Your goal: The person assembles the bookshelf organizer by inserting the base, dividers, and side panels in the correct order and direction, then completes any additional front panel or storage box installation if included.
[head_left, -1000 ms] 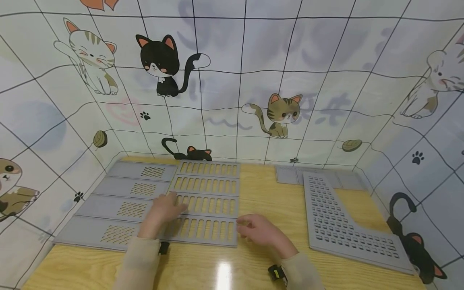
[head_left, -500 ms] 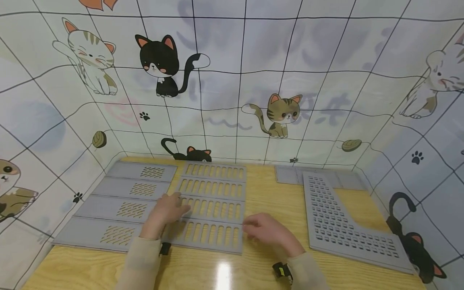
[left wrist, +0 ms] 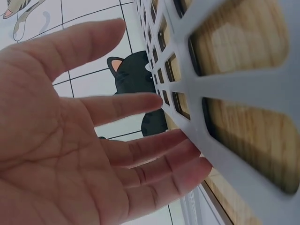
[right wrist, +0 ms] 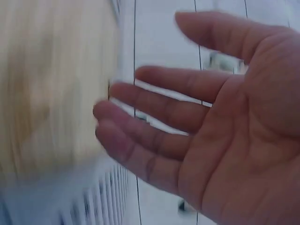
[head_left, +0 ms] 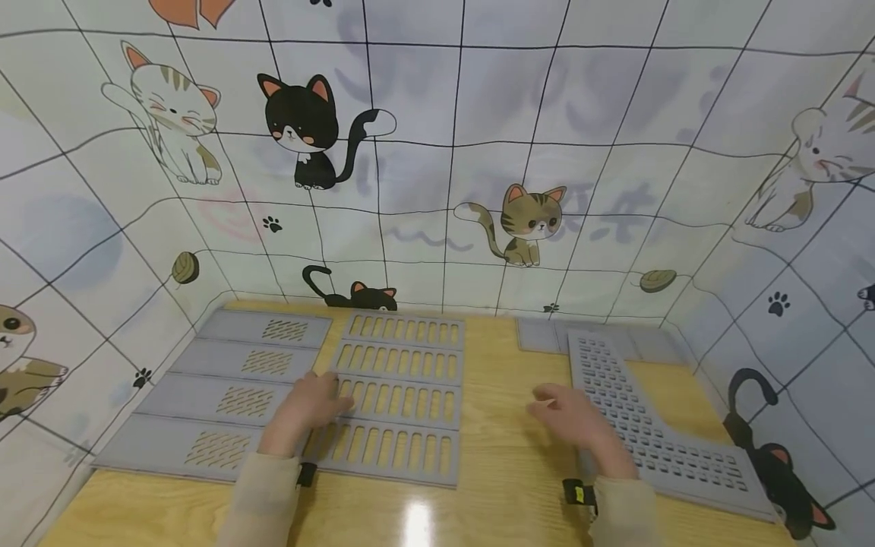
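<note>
A light grey panel with several rows of long slots lies flat on the wooden table, left of centre. My left hand is at its left edge. In the left wrist view, the lower fingertips of that hand meet the edge of the slotted panel, fingers extended and thumb apart. My right hand is above the table between the slotted panel and an L-shaped grey panel full of small holes. Its palm holds nothing, and the fingers are loosely extended in the right wrist view.
To the left, a wide grey panel in several strips, each with a patch of slanted slits, lies close beside the slotted one. Another grey flat panel lies at the back right, partly under the L-shaped panel. A cat-print tiled wall encloses the table.
The slotted panel has shifted slightly right and toward me. My right hand has left its right edge and moved right, toward the L-shaped panel. My left hand has stayed nearly in place.
</note>
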`<state>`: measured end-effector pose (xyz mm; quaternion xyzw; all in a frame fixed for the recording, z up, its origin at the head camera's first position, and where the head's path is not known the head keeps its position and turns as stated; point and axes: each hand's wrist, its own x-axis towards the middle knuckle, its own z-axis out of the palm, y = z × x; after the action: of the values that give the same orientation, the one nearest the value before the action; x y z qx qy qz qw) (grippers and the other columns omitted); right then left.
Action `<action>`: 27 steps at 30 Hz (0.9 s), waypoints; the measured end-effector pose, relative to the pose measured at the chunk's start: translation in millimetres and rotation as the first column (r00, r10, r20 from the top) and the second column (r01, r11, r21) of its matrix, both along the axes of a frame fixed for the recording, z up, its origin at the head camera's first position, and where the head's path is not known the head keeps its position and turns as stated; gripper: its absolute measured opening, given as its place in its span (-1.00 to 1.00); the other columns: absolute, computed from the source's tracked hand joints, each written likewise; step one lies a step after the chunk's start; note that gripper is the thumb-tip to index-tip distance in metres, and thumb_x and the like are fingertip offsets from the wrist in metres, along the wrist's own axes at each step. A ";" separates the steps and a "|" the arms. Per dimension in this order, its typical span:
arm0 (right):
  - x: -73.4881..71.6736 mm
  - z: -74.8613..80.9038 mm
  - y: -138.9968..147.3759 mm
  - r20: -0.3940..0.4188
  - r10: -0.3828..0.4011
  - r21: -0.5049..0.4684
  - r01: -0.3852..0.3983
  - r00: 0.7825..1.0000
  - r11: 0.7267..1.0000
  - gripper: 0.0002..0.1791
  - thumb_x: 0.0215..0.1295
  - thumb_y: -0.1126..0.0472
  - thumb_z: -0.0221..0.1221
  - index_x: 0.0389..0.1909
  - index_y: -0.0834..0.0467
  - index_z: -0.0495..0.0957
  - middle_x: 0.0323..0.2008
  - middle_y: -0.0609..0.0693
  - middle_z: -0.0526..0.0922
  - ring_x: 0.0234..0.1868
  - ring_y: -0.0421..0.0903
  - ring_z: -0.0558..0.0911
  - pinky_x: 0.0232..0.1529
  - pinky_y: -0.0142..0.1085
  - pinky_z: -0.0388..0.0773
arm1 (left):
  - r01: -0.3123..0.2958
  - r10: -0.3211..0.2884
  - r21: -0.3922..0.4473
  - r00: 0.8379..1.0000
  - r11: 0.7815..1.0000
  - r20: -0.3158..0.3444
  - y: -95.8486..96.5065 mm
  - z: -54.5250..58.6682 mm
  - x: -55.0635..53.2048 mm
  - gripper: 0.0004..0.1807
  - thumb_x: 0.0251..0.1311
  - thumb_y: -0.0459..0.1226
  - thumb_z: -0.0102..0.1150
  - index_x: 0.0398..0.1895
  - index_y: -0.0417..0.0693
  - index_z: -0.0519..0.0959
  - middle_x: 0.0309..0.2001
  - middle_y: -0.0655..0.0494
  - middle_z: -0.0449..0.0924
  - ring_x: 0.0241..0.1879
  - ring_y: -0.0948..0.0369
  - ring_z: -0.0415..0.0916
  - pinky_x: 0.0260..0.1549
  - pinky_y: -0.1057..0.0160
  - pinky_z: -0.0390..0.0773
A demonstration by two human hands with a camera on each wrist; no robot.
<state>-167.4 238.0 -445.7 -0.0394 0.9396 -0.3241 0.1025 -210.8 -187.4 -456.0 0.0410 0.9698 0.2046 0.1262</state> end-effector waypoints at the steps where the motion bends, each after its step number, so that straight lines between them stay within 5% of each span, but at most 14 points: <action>1: 0.0 0.4 12.3 0.008 -0.051 0.044 0.050 0.999 0.998 -0.43 0.54 0.04 0.11 0.33 0.40 0.46 0.24 0.38 0.56 0.17 0.32 0.60 0.09 0.16 0.60 | 0.013 -0.013 -0.007 1.000 1.000 -0.005 -0.7 -0.9 0.6 -0.30 0.35 -0.11 0.26 0.37 -0.47 0.39 0.24 -0.59 0.38 0.24 -0.46 0.35 0.16 -0.38 0.45; 5: 0.4 1.4 63.9 0.073 -0.184 0.185 0.168 0.980 0.968 -0.27 0.54 -0.05 0.06 0.43 0.46 0.30 0.36 0.53 0.35 0.32 0.49 0.40 0.22 0.32 0.43 | 0.041 -0.041 -0.019 0.999 0.999 -0.022 -1.5 -2.3 2.4 -0.32 0.32 -0.10 0.31 0.34 -0.40 0.44 0.18 -0.51 0.44 0.15 -0.38 0.43 0.07 -0.33 0.52; 11: 5.8 -0.3 116.2 0.148 -0.309 0.252 0.266 0.939 0.930 -0.10 0.43 -0.08 0.17 0.41 0.59 0.16 0.36 0.64 0.20 0.34 0.58 0.27 0.27 0.39 0.32 | 0.055 -0.055 -0.024 0.998 0.998 -0.031 -1.5 -2.3 4.5 -0.33 0.33 -0.11 0.31 0.35 -0.39 0.43 0.23 -0.58 0.38 0.21 -0.46 0.37 0.12 -0.39 0.48; 23: 3.6 -4.7 123.2 0.229 -0.367 0.320 0.286 0.902 0.903 0.03 0.29 0.01 0.37 0.38 0.68 0.06 0.31 0.67 0.19 0.30 0.57 0.30 0.33 0.38 0.27 | 0.033 -0.033 0.013 0.999 0.999 -0.014 -2.8 -1.8 7.4 -0.32 0.36 -0.13 0.28 0.40 -0.38 0.40 0.36 -0.63 0.24 0.35 -0.55 0.18 0.20 -0.43 0.40; 27: -1.1 -6.9 128.0 0.238 -0.338 0.364 0.239 0.910 0.900 0.10 0.23 -0.05 0.43 0.36 0.70 0.07 0.28 0.68 0.23 0.27 0.56 0.34 0.29 0.39 0.29 | 0.033 -0.033 0.018 0.999 0.999 -0.016 -1.8 -1.3 8.2 -0.32 0.36 -0.13 0.28 0.40 -0.39 0.40 0.37 -0.62 0.23 0.36 -0.53 0.19 0.21 -0.41 0.40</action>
<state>-168.5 366.1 -452.6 0.1683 0.9493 -0.1779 0.1971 -202.6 -189.3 -457.3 0.0596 0.9680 0.2112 0.1216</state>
